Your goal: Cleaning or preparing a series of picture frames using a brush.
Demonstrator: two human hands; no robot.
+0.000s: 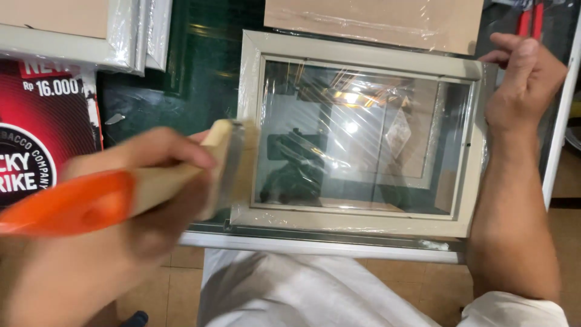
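Left hand (145, 181) fingers wrapped around orange-handled paintbrush (121, 191), bristles at left edge of plastic-wrapped glass picture frame (363, 136) on the desk's near edge. Right hand (523, 82) fingers pinch frame's far-right corner. Risk: frame may slide off the edge, or wrap may snag.

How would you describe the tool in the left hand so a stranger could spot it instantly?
Start at the pale picture frame wrapped in clear film on the dark table. At its left edge, the left hand grips a brush. It is the only thing with a pale wooden handle ending in bright orange.
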